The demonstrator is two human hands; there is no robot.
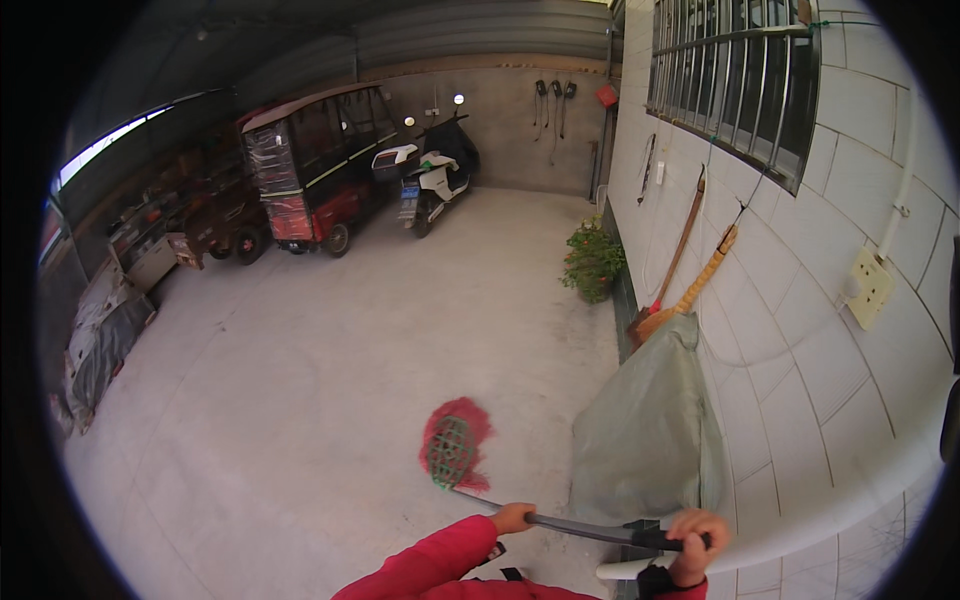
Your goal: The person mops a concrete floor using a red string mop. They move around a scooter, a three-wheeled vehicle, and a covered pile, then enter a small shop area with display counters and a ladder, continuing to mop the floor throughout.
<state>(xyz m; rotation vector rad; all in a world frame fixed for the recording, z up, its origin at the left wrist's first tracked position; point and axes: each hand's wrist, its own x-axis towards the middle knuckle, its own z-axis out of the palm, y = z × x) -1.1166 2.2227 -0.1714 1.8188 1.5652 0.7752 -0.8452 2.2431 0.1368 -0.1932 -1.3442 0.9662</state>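
A long-handled mop (590, 528) slants across the lower part of the view. Its head (452, 450), a green lattice plate with red strands around it, lies on the pale floor. Around the dark shaft, fairly low toward the head, my left hand (514, 518) is closed. My right hand (697, 543) grips the black upper end, close to the tiled wall. Both arms wear red sleeves. A grey-green covered bulky object (645, 425) stands just beyond the handle on the right; what lies under its cover is hidden.
A potted plant (593, 258), a straw broom (700, 280) and a barred window (735, 80) line the right wall. At the back are a white scooter (436, 182) and a red covered three-wheeler (315, 165). Covered items (105, 335) sit along the left side.
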